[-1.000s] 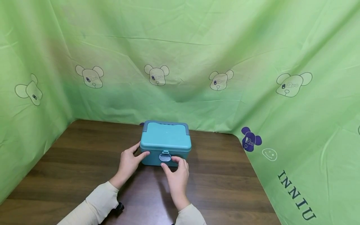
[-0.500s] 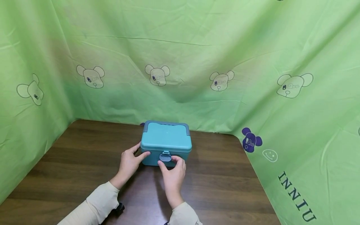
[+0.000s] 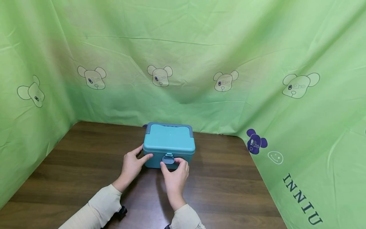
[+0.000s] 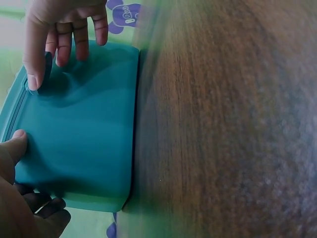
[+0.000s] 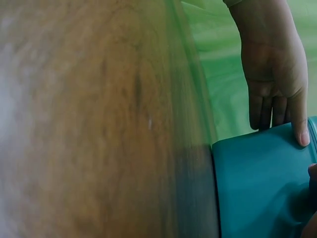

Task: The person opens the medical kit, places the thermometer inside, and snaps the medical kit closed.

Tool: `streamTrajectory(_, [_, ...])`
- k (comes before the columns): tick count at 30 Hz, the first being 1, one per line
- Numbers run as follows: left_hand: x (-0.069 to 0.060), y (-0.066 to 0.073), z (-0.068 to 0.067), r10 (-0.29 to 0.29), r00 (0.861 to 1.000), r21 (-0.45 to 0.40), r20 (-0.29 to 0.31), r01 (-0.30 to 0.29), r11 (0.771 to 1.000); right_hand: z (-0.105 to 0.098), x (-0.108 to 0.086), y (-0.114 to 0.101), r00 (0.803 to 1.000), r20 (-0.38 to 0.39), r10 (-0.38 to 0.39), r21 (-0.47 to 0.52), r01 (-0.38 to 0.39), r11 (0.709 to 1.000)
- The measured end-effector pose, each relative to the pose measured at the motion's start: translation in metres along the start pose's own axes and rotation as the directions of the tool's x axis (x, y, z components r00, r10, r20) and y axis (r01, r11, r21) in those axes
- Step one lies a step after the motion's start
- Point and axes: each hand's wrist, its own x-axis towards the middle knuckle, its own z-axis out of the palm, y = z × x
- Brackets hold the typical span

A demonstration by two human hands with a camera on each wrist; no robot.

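A teal storage box (image 3: 170,138) with a grey-blue handle folded into its lid stands at the far edge of the brown table; its lid is down. On its front hangs a grey-blue latch (image 3: 168,159), tilted outward. My left hand (image 3: 132,165) grips the left front corner, thumb on the front face and fingers along the side, as the right wrist view confirms with the left hand (image 5: 275,64) at the box (image 5: 262,183). My right hand (image 3: 176,179) pinches the latch between thumb and forefinger. In the left wrist view, the right hand (image 4: 67,32) has its other fingers beside the box front.
Wooden table (image 3: 226,184) surrounds the box at the front and sides. A green curtain (image 3: 183,108) printed with bear heads hangs close behind the box and along both sides. A black strap piece (image 3: 121,212) shows by the left sleeve (image 3: 104,203).
My right hand has shifted slightly left, its thumb coming to the left edge of the latch. The left hand and the box stay where they were.
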Motion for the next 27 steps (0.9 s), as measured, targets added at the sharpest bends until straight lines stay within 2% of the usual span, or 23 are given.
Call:
streamTrajectory(6, [0.000, -0.001, 0.000, 0.008, 1.000, -0.010, -0.008, -0.008, 1.000, 0.001, -0.004, -0.004, 1.000, -0.009, 0.027, 0.004, -0.027, 1.000])
streamTrajectory(17, [0.001, -0.003, 0.000, 0.018, 1.000, -0.012, 0.010, -0.018, 1.000, 0.006, -0.007, -0.014, 0.991, -0.095, 0.089, 0.077, -0.082, 0.994])
streamTrajectory(23, [0.001, -0.003, 0.000, 0.010, 1.000, -0.011, 0.009, -0.010, 1.000, 0.006, -0.006, -0.021, 0.989, -0.128, 0.080, 0.135, -0.062, 0.989])
streamTrajectory(27, [0.002, -0.003, -0.001, 0.013, 1.000, -0.025, 0.004, -0.013, 1.000, 0.007, -0.004, -0.022, 0.987, -0.156, 0.027, 0.147, -0.004, 0.989])
